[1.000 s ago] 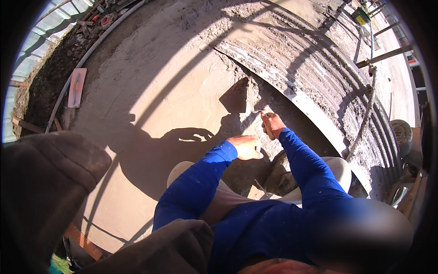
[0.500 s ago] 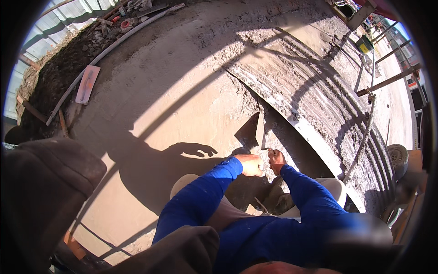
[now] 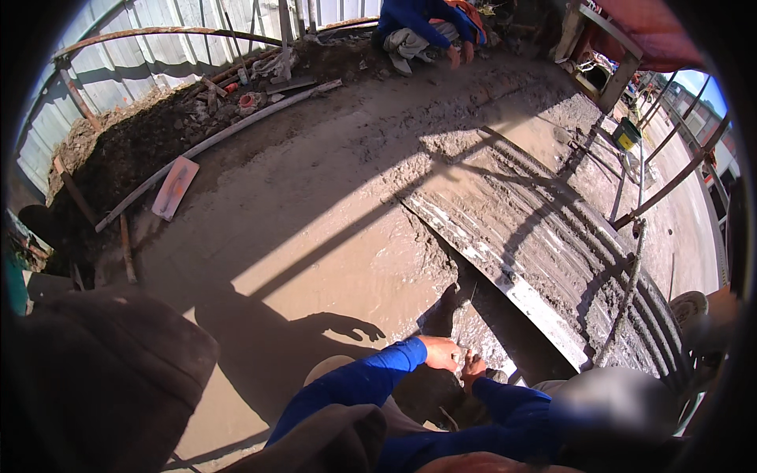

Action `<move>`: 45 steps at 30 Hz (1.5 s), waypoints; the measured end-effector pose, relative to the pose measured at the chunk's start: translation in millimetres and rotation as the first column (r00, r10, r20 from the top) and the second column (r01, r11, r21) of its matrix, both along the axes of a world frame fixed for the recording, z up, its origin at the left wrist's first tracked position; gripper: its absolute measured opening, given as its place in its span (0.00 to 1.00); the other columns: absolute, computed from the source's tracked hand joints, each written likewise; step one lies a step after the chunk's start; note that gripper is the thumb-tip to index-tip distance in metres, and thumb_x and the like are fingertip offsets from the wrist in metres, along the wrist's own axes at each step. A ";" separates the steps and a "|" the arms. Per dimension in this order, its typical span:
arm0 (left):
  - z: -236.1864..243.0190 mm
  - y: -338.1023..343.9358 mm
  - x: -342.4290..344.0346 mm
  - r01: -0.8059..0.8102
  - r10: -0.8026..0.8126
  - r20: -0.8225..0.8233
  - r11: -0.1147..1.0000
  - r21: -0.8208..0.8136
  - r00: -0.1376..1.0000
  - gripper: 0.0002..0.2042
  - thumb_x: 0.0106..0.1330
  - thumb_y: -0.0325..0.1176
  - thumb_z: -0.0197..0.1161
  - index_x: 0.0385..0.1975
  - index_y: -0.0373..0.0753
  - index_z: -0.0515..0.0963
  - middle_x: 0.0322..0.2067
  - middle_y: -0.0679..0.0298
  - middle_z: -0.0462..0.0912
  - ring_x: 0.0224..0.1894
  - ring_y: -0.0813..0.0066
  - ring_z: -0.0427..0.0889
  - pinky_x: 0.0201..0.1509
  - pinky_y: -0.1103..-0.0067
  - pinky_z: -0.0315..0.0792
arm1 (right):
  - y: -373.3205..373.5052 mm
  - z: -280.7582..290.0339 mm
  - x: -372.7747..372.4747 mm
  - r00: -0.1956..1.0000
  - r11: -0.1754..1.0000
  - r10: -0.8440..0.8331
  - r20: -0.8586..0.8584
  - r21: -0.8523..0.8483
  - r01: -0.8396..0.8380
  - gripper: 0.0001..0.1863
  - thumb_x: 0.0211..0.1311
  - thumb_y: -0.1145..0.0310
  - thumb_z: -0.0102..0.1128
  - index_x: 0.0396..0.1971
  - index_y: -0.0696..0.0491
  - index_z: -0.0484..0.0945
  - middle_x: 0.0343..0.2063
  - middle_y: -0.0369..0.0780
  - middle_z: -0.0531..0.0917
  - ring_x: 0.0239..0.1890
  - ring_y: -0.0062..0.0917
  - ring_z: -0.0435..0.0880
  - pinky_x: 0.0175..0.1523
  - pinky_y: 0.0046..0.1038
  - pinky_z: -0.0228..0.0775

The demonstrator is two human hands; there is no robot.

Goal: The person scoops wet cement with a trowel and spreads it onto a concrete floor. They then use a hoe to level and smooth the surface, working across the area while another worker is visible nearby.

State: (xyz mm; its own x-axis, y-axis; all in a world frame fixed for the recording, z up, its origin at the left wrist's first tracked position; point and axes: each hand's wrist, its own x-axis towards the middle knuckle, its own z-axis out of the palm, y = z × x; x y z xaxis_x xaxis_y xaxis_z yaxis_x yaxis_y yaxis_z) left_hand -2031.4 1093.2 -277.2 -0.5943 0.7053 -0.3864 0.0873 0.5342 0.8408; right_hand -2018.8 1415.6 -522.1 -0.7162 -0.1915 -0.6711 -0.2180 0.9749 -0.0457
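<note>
My left hand (image 3: 441, 353) is closed, fingers curled, over wet cement beside a long board edge. Whatever it pinches, if anything, is hidden. Close against it on the right, my right hand (image 3: 474, 369) is closed too, around a trowel's handle; the blade does not show clearly now. A bright, pale edge (image 3: 511, 370) lies just right of that hand, and I cannot tell if it is part of the trowel. Smooth wet cement (image 3: 347, 260) spreads to the left of both hands. Beyond the dark gap on their right lies a ridged, cement-smeared sheet (image 3: 544, 236).
A flat rectangular float (image 3: 175, 189) lies at the left by a long pale pipe (image 3: 229, 135). At the back, another person (image 3: 418, 31) crouches beside the cement. A dark bucket (image 3: 627, 134) stands at the far right, near poles. A metal fence (image 3: 173, 59) runs behind.
The view has tipped up, bringing the crouching person into sight. Both my hands sit lower in the picture, still close together. The trowel blade, plain before, no longer shows clearly.
</note>
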 end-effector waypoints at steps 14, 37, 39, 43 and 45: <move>1.9 3.2 -12.9 -0.004 0.003 0.005 1.000 0.027 1.000 0.20 0.65 0.48 0.69 0.45 0.37 0.86 0.45 0.49 0.88 0.50 0.50 0.88 0.54 0.61 0.78 | 12.5 -10.4 -5.4 0.967 0.978 0.210 -0.143 0.049 -0.205 0.23 0.73 0.54 0.61 0.54 0.59 0.83 0.43 0.48 0.90 0.43 0.41 0.90 0.47 0.40 0.85; -19.0 -40.7 -11.2 -0.130 0.137 0.047 0.985 -0.116 0.989 0.20 0.70 0.51 0.66 0.45 0.38 0.85 0.47 0.51 0.89 0.53 0.53 0.87 0.57 0.62 0.77 | -85.9 110.6 -35.9 0.598 0.516 -0.615 0.514 -0.310 0.798 0.26 0.80 0.49 0.55 0.51 0.60 0.81 0.32 0.50 0.84 0.27 0.39 0.86 0.34 0.47 0.81; -35.5 -45.5 -16.6 -0.180 0.192 0.071 0.973 -0.147 0.979 0.19 0.70 0.50 0.67 0.45 0.38 0.85 0.42 0.53 0.90 0.47 0.58 0.88 0.53 0.64 0.77 | -79.6 122.0 -53.7 0.492 0.439 -0.708 0.506 -0.229 0.869 0.25 0.80 0.50 0.55 0.49 0.60 0.81 0.31 0.49 0.83 0.27 0.39 0.86 0.33 0.47 0.82; -46.1 -57.1 -12.5 -0.464 0.473 0.048 0.875 -0.137 0.880 0.17 0.70 0.46 0.69 0.45 0.37 0.85 0.40 0.54 0.90 0.44 0.62 0.88 0.52 0.67 0.78 | -63.0 131.1 -90.7 0.518 0.503 -0.665 0.538 -0.190 0.843 0.14 0.72 0.60 0.60 0.39 0.58 0.80 0.31 0.49 0.84 0.29 0.39 0.87 0.36 0.48 0.79; -32.6 -30.8 -14.6 -0.559 0.562 -0.017 0.820 -0.123 0.827 0.16 0.69 0.44 0.70 0.46 0.38 0.85 0.39 0.54 0.90 0.44 0.62 0.88 0.52 0.67 0.78 | -14.8 127.4 -110.0 0.537 0.529 -0.710 0.455 -0.158 0.834 0.16 0.70 0.63 0.64 0.36 0.66 0.82 0.24 0.48 0.84 0.27 0.39 0.89 0.31 0.44 0.82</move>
